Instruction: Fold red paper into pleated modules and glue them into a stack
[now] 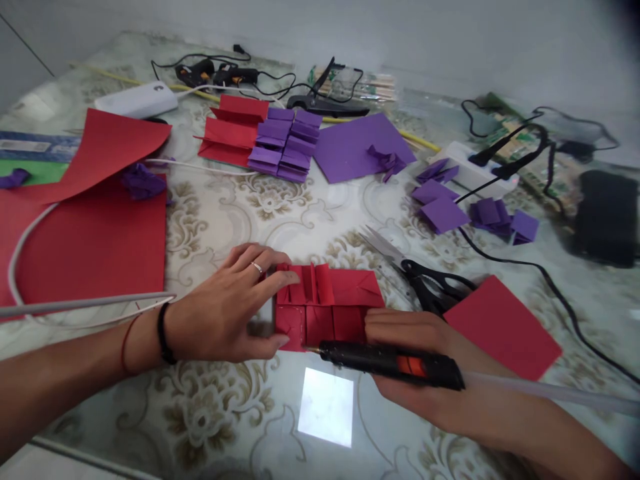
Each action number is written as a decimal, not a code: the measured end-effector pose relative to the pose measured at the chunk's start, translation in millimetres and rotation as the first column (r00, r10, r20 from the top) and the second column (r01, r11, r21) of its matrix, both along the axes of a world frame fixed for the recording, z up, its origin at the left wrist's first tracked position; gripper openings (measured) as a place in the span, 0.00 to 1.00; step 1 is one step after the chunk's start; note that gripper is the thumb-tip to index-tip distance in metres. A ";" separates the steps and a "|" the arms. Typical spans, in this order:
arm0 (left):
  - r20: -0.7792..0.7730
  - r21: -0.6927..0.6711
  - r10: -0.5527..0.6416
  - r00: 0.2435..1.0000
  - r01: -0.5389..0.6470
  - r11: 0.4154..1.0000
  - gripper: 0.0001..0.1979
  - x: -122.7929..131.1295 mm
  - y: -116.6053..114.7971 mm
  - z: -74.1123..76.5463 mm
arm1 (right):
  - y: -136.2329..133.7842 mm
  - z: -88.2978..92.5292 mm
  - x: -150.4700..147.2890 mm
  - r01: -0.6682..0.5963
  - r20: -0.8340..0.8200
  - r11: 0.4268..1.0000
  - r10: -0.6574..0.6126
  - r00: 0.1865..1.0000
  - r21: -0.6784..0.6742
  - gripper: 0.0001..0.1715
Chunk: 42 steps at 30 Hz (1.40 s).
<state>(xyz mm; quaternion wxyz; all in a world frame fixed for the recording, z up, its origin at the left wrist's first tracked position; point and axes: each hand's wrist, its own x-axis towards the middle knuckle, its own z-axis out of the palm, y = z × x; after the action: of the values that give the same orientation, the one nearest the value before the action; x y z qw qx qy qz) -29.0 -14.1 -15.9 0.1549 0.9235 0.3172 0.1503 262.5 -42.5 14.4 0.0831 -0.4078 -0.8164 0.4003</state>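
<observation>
A folded red paper piece (345,323) with raised flaps along its top lies on the table. My left hand (235,303) grips its left end, thumb at the lower corner and fingers over the upper flaps. In my right hand (415,340) is a black hot glue gun (380,358), a long glue stick running out of its back. The nozzle points left, at the lower edge of the red piece, close to my left thumb. A thin line of glue shows on the lower left square. The right fingers are partly hidden behind the gun.
Scissors (423,273) and a red paper square (505,327) lie to the right. Purple folded papers (443,203) sit beside a white power strip (470,167) with black cables. Red sheets (100,247) and a white cable cover the left. Folded red-purple pieces (285,143) stand behind.
</observation>
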 end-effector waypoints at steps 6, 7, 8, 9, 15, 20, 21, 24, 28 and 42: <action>-0.003 0.011 0.003 1.000 -0.003 1.000 0.30 -0.7 -0.3 0.5 | 4.3 4.7 -4.2 -0.096 -0.072 0.988 0.088 0.994 -0.123 0.12; -0.003 0.013 0.004 1.000 -0.003 1.000 0.30 -0.7 -0.5 0.5 | 4.2 5.3 -4.2 -0.100 -0.081 0.987 0.090 0.993 -0.129 0.12; -0.003 0.014 0.005 1.000 -0.005 1.000 0.29 -0.6 -0.6 0.6 | 4.1 5.8 -3.8 -0.099 -0.089 0.985 0.087 0.992 -0.139 0.11; -0.003 0.013 0.006 1.000 -0.006 1.000 0.29 -0.6 -0.8 0.6 | 3.8 6.3 -3.3 -0.096 -0.099 0.984 0.081 0.992 -0.152 0.11; 0.022 -0.008 -0.002 1.000 0.002 1.000 0.27 -0.9 -0.3 1.3 | -1.2 3.7 -6.3 -0.002 -0.176 0.996 -0.013 0.984 -0.085 0.08; 0.043 -0.019 -0.004 0.999 0.005 1.000 0.26 -1.8 0.0 1.5 | -8.1 -1.0 -23.2 0.188 -0.162 0.980 -0.176 0.971 0.065 0.12; 0.045 -0.020 -0.002 0.999 0.003 1.000 0.25 -1.8 -0.1 1.6 | -9.1 -0.7 -27.2 0.201 -0.158 0.977 -0.187 0.970 0.075 0.12; 0.047 -0.025 0.007 0.999 -0.005 1.000 0.25 -1.1 -0.6 1.9 | -11.1 1.1 -37.7 0.210 -0.147 0.972 -0.194 0.970 0.105 0.12; 0.037 -0.031 0.011 0.999 -0.010 0.999 0.25 -0.4 -1.1 2.4 | -12.5 -0.3 -43.8 0.218 -0.139 0.967 -0.199 0.970 0.135 0.12; 0.062 -0.037 0.007 0.998 -0.005 0.999 0.26 0.4 -0.3 1.7 | -14.7 -12.2 -39.0 0.255 -0.119 0.951 -0.237 0.964 0.173 0.15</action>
<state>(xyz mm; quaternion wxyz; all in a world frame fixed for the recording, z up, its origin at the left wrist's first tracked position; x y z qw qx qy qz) -28.6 -14.5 -14.2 0.1813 0.9144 0.3177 0.1735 223.5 -57.2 2.2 0.2096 -0.4768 -0.7882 0.3277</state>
